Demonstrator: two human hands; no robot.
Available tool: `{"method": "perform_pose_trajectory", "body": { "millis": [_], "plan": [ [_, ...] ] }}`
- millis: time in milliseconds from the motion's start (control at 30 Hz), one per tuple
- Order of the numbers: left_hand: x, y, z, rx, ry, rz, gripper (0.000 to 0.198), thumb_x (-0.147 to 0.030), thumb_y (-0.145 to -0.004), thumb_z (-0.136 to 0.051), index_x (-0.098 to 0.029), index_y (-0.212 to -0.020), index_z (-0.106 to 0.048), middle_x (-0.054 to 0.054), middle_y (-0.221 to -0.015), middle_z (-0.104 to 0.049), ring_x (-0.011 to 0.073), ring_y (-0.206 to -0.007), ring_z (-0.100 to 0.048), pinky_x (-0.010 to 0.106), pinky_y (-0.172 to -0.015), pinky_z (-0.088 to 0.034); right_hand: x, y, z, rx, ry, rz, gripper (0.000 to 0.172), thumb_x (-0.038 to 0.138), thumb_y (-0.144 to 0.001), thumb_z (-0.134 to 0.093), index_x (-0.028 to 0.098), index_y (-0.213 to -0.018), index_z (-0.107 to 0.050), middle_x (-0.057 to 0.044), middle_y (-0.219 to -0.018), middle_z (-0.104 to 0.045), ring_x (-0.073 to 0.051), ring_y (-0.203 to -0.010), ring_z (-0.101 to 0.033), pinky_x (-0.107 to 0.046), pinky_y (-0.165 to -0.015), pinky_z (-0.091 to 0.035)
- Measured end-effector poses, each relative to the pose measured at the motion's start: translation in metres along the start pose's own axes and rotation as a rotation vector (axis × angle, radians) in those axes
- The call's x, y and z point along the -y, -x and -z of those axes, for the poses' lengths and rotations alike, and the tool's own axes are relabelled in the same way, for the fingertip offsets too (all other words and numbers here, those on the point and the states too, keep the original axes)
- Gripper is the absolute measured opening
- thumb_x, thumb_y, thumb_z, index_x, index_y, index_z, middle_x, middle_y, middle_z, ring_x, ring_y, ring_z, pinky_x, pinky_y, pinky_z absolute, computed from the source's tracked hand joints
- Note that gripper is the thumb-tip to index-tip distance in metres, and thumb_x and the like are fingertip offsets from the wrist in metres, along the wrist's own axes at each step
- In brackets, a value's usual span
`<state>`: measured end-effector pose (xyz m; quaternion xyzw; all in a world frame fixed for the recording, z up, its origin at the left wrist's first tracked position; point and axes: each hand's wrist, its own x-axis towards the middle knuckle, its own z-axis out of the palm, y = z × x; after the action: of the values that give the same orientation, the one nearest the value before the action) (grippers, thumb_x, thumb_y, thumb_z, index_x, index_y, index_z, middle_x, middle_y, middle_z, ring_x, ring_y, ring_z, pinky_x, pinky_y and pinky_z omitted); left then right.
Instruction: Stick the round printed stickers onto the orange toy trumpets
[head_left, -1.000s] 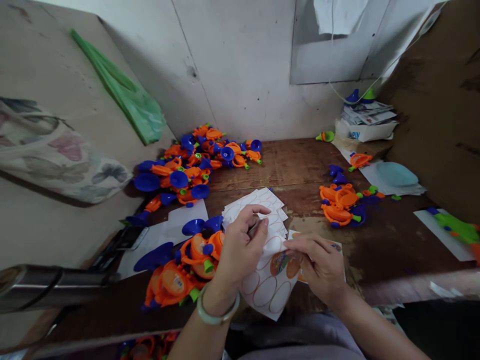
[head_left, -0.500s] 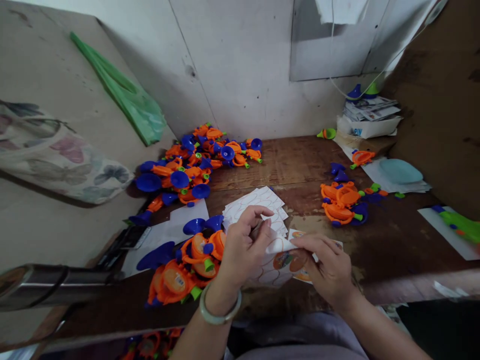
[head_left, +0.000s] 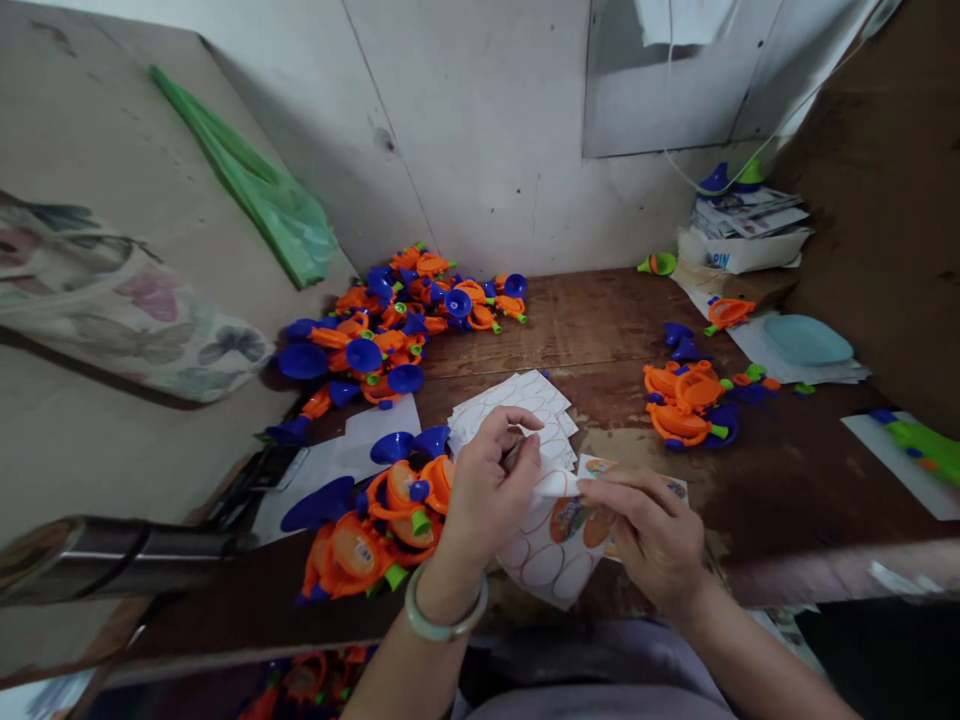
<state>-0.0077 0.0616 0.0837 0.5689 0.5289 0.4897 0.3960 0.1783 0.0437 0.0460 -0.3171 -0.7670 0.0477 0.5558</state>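
My left hand (head_left: 491, 490) pinches the top edge of the sticker sheet (head_left: 544, 565) held between both hands, while my right hand (head_left: 651, 530) pinches it at a printed sticker (head_left: 568, 520); whether that corner is lifted I cannot tell. I'd hold the sheet taut and peel low, with the orange toys (head_left: 375, 535) just left of them.

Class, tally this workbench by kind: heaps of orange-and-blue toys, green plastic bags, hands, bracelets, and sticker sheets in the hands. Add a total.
toy heaps: 3
green plastic bag: 1
hands, left hand and right hand: 2
bracelet: 1
sticker sheet: 1
Total: 8
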Motion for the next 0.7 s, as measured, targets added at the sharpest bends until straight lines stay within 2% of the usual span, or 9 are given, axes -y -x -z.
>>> {"method": "perform_pose_trajectory", "body": {
  "millis": [100, 167, 233, 300, 333, 400, 500, 567, 700],
  "plan": [
    [0.001, -0.004, -0.001, -0.004, 0.014, 0.072, 0.017, -0.037, -0.086, -0.058, -0.024, -0.096, -0.056, -0.011, -0.054, -0.042, 0.0110, -0.046, -0.030, 0.024, -0.045, -0.022, -0.001, 0.007, -0.005, -0.037, -0.030, 0.076, 0.026, 0.009, -0.106, -0.060, 0.024, -0.110, -0.081, -0.001, -0.090, -0.075, -0.014, -0.076, -0.071, -0.025, -0.069, -0.060],
    [0.003, -0.009, 0.002, -0.032, 0.014, 0.079, 0.018, -0.038, -0.084, -0.059, -0.024, -0.096, -0.055, -0.011, -0.054, -0.042, 0.0112, -0.046, -0.029, 0.024, -0.045, -0.021, 0.001, 0.013, -0.006, -0.129, -0.062, 0.033, 0.021, 0.012, -0.103, -0.069, 0.027, -0.102, -0.082, -0.001, -0.098, -0.071, -0.015, -0.081, -0.068, -0.027, -0.070, -0.059],
    [0.005, -0.014, 0.005, -0.062, 0.002, 0.058, 0.018, -0.037, -0.083, -0.060, -0.024, -0.095, -0.055, -0.012, -0.053, -0.040, 0.0114, -0.046, -0.029, 0.025, -0.046, -0.020, 0.003, 0.017, -0.003, -0.242, -0.120, -0.009, 0.020, 0.014, -0.097, -0.077, 0.032, -0.089, -0.082, -0.001, -0.105, -0.064, -0.017, -0.092, -0.065, -0.031, -0.080, -0.060],
    [0.006, -0.019, 0.008, -0.059, -0.009, 0.031, 0.017, -0.034, -0.082, -0.062, -0.024, -0.095, -0.055, -0.012, -0.053, -0.039, 0.0116, -0.047, -0.030, 0.025, -0.047, -0.020, 0.001, 0.018, 0.004, -0.285, -0.188, -0.031, 0.023, 0.016, -0.096, -0.079, 0.036, -0.085, -0.082, -0.001, -0.111, -0.061, -0.022, -0.109, -0.064, -0.041, -0.097, -0.059],
    [0.007, -0.020, 0.009, -0.048, -0.010, 0.021, 0.016, -0.033, -0.083, -0.062, -0.024, -0.095, -0.056, -0.012, -0.052, -0.040, 0.0116, -0.046, -0.030, 0.025, -0.047, -0.020, -0.001, 0.018, 0.008, -0.258, -0.208, -0.045, 0.023, 0.017, -0.097, -0.078, 0.039, -0.092, -0.083, -0.002, -0.117, -0.062, -0.025, -0.119, -0.063, -0.046, -0.105, -0.058],
    [0.006, -0.021, 0.009, -0.034, 0.000, -0.002, 0.015, -0.032, -0.085, -0.063, -0.025, -0.095, -0.056, -0.012, -0.053, -0.041, 0.0115, -0.046, -0.031, 0.025, -0.047, -0.020, -0.008, 0.018, 0.015, -0.138, -0.222, -0.133, 0.031, 0.022, -0.100, -0.076, 0.043, -0.122, -0.080, -0.005, -0.135, -0.062, -0.028, -0.134, -0.061, -0.051, -0.111, -0.059],
    [0.006, -0.021, 0.007, -0.036, 0.027, -0.032, 0.016, -0.032, -0.087, -0.065, -0.025, -0.096, -0.055, -0.011, -0.056, -0.046, 0.0108, -0.046, -0.031, 0.024, -0.046, -0.020, -0.018, 0.023, 0.016, 0.061, -0.293, -0.272, 0.056, 0.028, -0.105, -0.071, 0.044, -0.157, -0.056, -0.009, -0.146, -0.062, -0.023, -0.120, -0.073, -0.042, -0.097, -0.068],
    [0.006, -0.021, 0.006, -0.020, 0.036, -0.041, 0.016, -0.033, -0.087, -0.065, -0.025, -0.097, -0.054, -0.012, -0.056, -0.045, 0.0103, -0.045, -0.030, 0.023, -0.045, -0.020, -0.021, 0.028, 0.013, 0.110, -0.353, -0.303, 0.054, 0.025, -0.108, -0.066, 0.043, -0.157, -0.053, -0.008, -0.136, -0.070, -0.020, -0.103, -0.078, -0.037, -0.086, -0.071],
    [0.006, -0.023, 0.006, -0.006, 0.034, -0.065, 0.015, -0.034, -0.089, -0.065, -0.025, -0.096, -0.054, -0.012, -0.055, -0.043, 0.0098, -0.046, -0.030, 0.022, -0.045, -0.020, -0.020, 0.031, 0.008, 0.041, -0.365, -0.300, 0.048, 0.024, -0.109, -0.065, 0.038, -0.154, -0.054, -0.005, -0.117, -0.079, -0.018, -0.098, -0.081, -0.026, -0.076, -0.070]
  ]
}}
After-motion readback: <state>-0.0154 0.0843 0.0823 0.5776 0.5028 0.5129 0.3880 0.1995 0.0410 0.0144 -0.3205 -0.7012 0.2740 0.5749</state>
